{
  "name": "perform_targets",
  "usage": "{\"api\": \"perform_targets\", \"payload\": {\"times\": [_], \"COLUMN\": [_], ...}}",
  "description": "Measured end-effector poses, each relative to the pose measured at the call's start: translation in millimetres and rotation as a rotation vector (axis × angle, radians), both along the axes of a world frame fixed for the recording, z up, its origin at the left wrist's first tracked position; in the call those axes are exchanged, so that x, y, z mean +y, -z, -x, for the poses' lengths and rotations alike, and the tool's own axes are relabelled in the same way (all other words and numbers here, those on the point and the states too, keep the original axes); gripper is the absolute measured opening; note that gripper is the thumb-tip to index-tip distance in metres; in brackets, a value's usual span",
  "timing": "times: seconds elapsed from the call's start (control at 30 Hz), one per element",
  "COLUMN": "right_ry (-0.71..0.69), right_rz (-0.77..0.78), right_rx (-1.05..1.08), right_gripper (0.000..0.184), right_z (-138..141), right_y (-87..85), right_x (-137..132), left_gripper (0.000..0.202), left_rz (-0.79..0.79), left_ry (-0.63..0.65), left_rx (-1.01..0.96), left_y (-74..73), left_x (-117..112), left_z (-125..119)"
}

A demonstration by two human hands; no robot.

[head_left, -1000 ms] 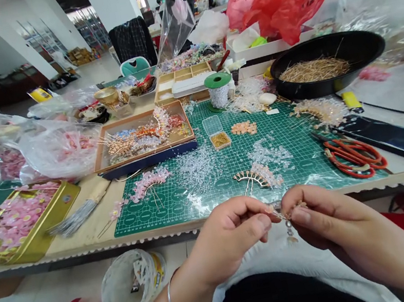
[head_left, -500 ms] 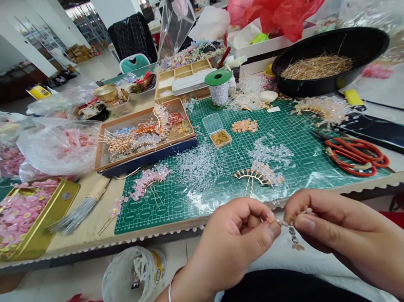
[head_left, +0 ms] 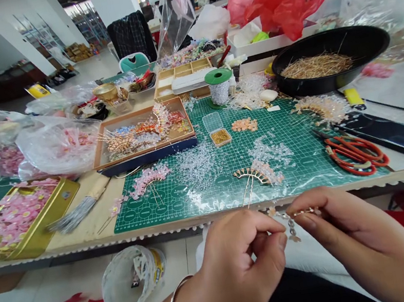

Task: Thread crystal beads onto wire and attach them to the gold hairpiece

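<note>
My right hand (head_left: 351, 231) pinches a small beaded ornament piece (head_left: 292, 231), with a flower-shaped bit at its left end and a short row of discs hanging down. My left hand (head_left: 245, 263) is just left of it, thumb and forefinger pressed together; anything between those fingertips is too small to make out. Beyond the hands, a gold hair comb (head_left: 251, 176), partly covered with pale peach beads, lies on the green cutting mat (head_left: 230, 200). Clear beads (head_left: 197, 167) are heaped on the mat, near peach flower pieces (head_left: 244, 125) and a small box of gold beads (head_left: 220, 137).
Red-handled pliers (head_left: 354, 152) and a black phone (head_left: 398, 137) lie at the right. A black bowl (head_left: 334, 83) of gold pins stands behind them. Left are a gold tin (head_left: 65, 196) of pink flowers and a tray (head_left: 143, 153) of ornaments. A white bucket (head_left: 111, 287) stands below the table.
My left hand has drawn back towards me, its fingertips coming away from the piece. More of the flower-shaped end now shows. My right hand keeps its pinch in nearly the same place.
</note>
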State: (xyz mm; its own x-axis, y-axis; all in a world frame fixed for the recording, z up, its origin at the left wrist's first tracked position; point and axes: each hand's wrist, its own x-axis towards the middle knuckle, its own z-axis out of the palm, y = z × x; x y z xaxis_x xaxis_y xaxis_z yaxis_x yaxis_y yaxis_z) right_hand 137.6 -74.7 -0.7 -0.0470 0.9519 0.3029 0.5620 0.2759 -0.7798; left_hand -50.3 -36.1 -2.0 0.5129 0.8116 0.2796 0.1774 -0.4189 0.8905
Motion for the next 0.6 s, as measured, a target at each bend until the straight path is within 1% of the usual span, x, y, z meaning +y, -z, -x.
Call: {"api": "perform_targets", "payload": {"times": [0.1, 0.2, 0.27, 0.33, 0.43, 0.5, 0.53, 0.6], "right_ry": [0.015, 0.037, 0.049, 0.052, 0.030, 0.020, 0.026, 0.067], "right_rz": [-0.009, 0.015, 0.060, 0.148, 0.335, 0.417, 0.423, 0.369], "right_rx": [-0.021, -0.005, 0.043, 0.118, 0.317, 0.464, 0.519, 0.561], "right_gripper": [0.011, 0.009, 0.009, 0.014, 0.024, 0.029, 0.030, 0.029], "right_z": [2, 3, 2, 2, 4, 8, 10, 15], "right_y": [1.0, 1.4, 0.9, 0.5, 2.2, 5.4, 7.4, 11.6], "right_x": [-1, -1, -1, -1, 1, 2, 2, 2], "left_gripper": [0.004, 0.005, 0.007, 0.008, 0.009, 0.009, 0.010, 0.015], "left_rz": [-0.122, -0.253, -0.351, -0.425, -0.485, -0.525, -0.555, -0.622], "left_ry": [-0.013, -0.010, 0.006, 0.015, 0.004, 0.009, 0.015, 0.030], "left_rx": [0.045, 0.077, 0.110, 0.138, 0.152, 0.133, 0.132, 0.159], "left_y": [-2.1, -1.8, -0.7, 1.7, 10.0, 19.2, 24.5, 34.7], "left_x": [-1, -1, -1, 1, 5, 7, 8, 8], "left_z": [2, 2, 2, 2, -1, -3, -4, -6]}}
